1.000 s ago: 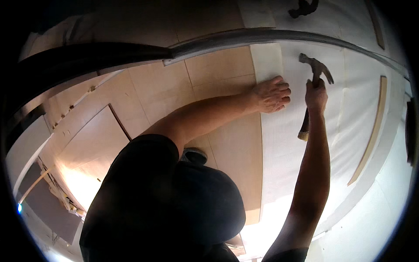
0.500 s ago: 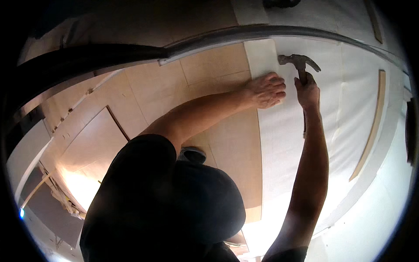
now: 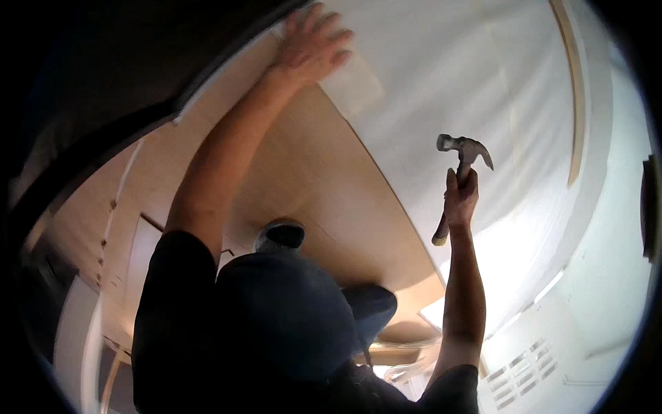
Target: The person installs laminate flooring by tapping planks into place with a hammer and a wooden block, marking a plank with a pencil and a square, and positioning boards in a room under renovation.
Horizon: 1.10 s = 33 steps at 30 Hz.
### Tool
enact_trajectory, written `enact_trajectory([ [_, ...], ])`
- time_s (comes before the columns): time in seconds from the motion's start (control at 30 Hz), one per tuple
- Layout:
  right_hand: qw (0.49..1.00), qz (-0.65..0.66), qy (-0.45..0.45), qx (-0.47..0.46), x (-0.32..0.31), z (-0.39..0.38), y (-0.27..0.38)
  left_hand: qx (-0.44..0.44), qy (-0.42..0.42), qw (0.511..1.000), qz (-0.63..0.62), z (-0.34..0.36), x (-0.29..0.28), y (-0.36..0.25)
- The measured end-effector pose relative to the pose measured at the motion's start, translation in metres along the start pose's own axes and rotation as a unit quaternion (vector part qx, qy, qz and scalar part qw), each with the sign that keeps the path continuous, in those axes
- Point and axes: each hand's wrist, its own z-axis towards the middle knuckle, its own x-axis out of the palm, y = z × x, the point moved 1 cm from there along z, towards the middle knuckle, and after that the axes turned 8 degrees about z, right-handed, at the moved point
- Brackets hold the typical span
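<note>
My left hand (image 3: 312, 48) is spread with fingers apart at the upper middle, over the seam where pale wood boards (image 3: 331, 183) meet a white sheet (image 3: 448, 76); a small pale piece (image 3: 358, 90) lies just beside it. Whether the fingertips press down is hard to tell. My right hand (image 3: 460, 200) grips a claw hammer (image 3: 465, 155) by its handle, held over the white sheet with its head upward and claw pointing right.
A dark edge (image 3: 138, 121) curves across the upper left. A narrow wooden strip (image 3: 572, 96) runs along the right side, beside a pale wall (image 3: 600, 290). My shoe (image 3: 279, 234) and bent leg are on the boards. Loose strips lie at lower left.
My left hand has reached up and left, its fingers now more spread. My right hand with the hammer sits lower in view, and the whole view has turned.
</note>
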Motion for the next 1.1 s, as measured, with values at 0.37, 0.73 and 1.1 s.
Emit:
enact_trajectory([
  [0.37, 0.995, -0.093, -0.035, -0.018, 0.009, 0.018, -0.011, 0.055, 0.066, 0.996, 0.008, 0.054, 0.079, 0.073],
  [0.73, 0.953, -0.298, 0.051, -0.023, -0.012, 0.065, -0.038, 0.292, 0.11, 0.931, -0.189, -0.031, 0.08, -0.165],
  [1.1, 0.918, -0.354, 0.177, 0.026, 0.005, 0.083, -0.08, 0.305, 0.068, 0.921, -0.232, -0.047, 0.08, -0.187],
])
